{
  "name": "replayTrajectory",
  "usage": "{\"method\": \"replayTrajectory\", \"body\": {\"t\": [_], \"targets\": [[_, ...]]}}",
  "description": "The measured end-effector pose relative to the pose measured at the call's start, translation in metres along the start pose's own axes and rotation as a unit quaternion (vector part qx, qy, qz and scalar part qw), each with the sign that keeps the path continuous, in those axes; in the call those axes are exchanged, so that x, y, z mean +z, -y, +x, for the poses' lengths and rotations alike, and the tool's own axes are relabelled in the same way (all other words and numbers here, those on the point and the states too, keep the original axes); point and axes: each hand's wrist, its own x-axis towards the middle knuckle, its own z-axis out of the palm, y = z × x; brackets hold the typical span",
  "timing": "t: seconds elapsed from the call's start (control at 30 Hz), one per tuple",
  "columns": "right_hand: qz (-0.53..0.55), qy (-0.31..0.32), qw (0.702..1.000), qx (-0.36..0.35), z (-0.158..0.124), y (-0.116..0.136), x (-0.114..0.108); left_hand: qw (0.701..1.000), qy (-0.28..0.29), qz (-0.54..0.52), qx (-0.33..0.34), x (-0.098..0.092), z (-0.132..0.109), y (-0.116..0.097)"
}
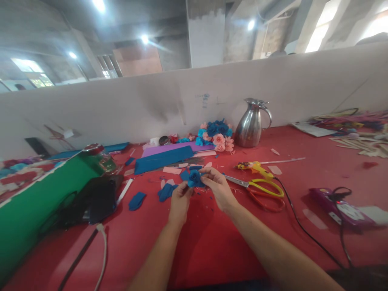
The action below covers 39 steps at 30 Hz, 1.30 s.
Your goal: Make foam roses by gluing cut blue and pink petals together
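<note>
A small blue foam rose is held between both of my hands above the red table. My left hand pinches it from below-left with closed fingers. My right hand grips it from the right, thumb and fingers curled round the petals. Loose blue foam petals lie just left of my hands, and another blue piece sits further left.
Yellow-handled scissors and a yellow glue gun lie right of my hands. Behind are blue and purple foam sheets, finished pink and blue flowers and a steel jug. A green roll and black bag sit left; a purple device with cables sits right.
</note>
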Motion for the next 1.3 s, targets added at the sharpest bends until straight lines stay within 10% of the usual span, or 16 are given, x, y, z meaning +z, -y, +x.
{"method": "replayTrajectory", "body": {"t": [1.3], "targets": [[-0.059,-0.039,0.997,-0.024,0.004,-0.011,-0.001,0.999,0.021,0.027,-0.03,0.001,-0.001,0.002]]}}
